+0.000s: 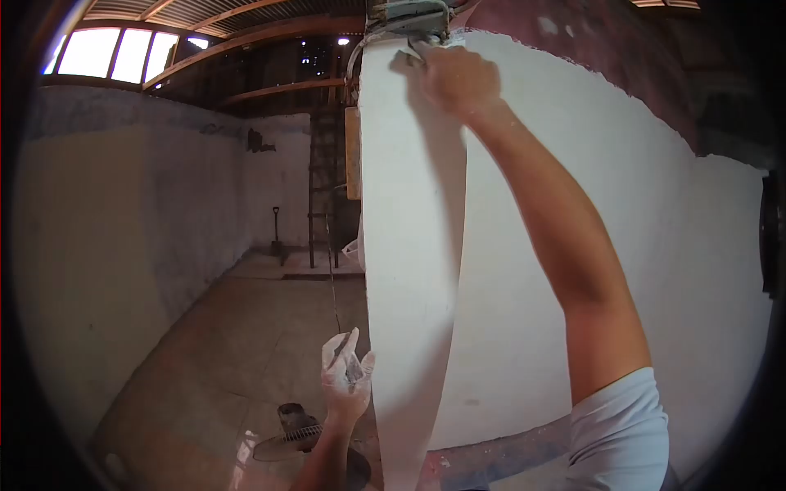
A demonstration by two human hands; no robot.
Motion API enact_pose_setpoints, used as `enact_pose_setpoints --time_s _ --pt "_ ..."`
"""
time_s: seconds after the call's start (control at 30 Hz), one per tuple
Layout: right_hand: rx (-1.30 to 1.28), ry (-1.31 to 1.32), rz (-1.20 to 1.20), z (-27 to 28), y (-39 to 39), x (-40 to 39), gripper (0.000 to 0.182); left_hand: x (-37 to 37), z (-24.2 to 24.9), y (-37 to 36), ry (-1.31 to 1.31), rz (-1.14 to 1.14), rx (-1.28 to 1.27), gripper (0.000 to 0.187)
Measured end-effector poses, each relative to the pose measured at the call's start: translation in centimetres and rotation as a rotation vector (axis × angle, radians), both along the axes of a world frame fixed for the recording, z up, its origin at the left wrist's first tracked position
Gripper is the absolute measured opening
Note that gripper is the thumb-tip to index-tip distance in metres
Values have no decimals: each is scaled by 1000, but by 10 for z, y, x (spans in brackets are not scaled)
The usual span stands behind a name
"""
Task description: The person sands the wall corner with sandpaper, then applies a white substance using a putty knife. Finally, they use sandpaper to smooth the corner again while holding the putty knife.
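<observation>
High on the white plastered pillar (409, 204), my right hand (463, 78) is closed around a putty knife (416, 51). Its blade lies close to the plaster near the top end, and most of the handle is hidden in my fist. Lower down, my left hand (347, 376), coated in white plaster, is beside the pillar's left edge. Its fingers are bent around a thin dark tool (334, 286) that rises as a narrow line, seen edge-on; I cannot tell its kind. My right arm casts a shadow down the pillar face.
A white wall (614, 221) runs right of the pillar, with rough reddish surface (573, 37) above. Wires and a box (409, 18) are at the pillar's top. A fan (286, 438) stands low on the floor. Farther back are a shovel (276, 233) and a metal stand (323, 237).
</observation>
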State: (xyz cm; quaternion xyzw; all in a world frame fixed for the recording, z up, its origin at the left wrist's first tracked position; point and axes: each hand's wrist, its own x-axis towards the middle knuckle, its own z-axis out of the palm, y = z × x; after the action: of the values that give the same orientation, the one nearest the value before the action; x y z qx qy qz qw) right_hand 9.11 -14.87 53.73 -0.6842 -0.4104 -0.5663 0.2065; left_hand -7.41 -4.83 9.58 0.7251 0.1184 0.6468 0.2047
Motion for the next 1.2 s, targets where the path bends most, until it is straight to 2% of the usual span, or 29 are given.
enact_pose_setpoints --time_s 0.1,0.13,0.23,0.33,0.37,0.43,0.5,0.57,0.63,0.7,0.73,0.8,0.87,0.9,0.93,1.0,1.07,1.1,1.17,1.2 --pt "-39 -7 72 -24 17 -24 37 -9 11 -25 -7 -54 -119 51" --pt "-5 -14 48 -18 13 -13 32 -11 17 -29 8 -58 -97 51" --pt "57 112 106 -7 -13 -5 34 -23 19 -28 43 -94 -116 48" --pt "-15 40 52 -23 31 -21 31 -19 25 -30 19 -143 -110 48" --pt "-60 48 58 -28 23 -40 31 -18 29 -33 21 -134 -88 48" --pt "-7 78 47 -12 10 -13 32 -21 32 -34 10 -187 -149 47" --pt "63 129 48 -9 -6 -15 35 -36 30 -25 -24 -229 -159 47" --pt "125 88 12 -15 19 -17 38 -51 35 -17 105 -161 -140 45" --pt "85 27 -32 -16 12 -8 40 -39 36 -14 98 -195 -134 44" --pt "47 -47 24 -19 -3 -9 38 -46 34 0 97 -250 -121 42" --pt "-13 50 43 -15 -11 -18 37 -47 37 1 107 -295 -161 41" --pt "72 -21 34 -30 11 -18 38 -33 30 18 108 -315 -121 40" --pt "-27 -29 -21 -34 18 -22 38 -27 32 16 136 -348 -127 41" --pt "-70 -14 -38 -34 13 -24 38 -25 32 17 161 -358 -102 42" --pt "-33 2 50 -33 -3 -26 46 -24 30 16 191 -365 -81 43" --pt "46 175 22 -15 -14 -7 57 -22 29 11 184 -451 -155 46" --pt "76 90 59 -18 -17 6 65 -21 28 12 236 -498 -183 47" --pt "39 111 1 -18 -18 7 65 -17 25 15 225 -482 -151 45" --pt "90 21 37 -19 -10 13 63 -13 27 17 208 -508 -156 44" --pt "105 77 5 -20 -7 6 60 -12 27 17 195 -526 -169 44"
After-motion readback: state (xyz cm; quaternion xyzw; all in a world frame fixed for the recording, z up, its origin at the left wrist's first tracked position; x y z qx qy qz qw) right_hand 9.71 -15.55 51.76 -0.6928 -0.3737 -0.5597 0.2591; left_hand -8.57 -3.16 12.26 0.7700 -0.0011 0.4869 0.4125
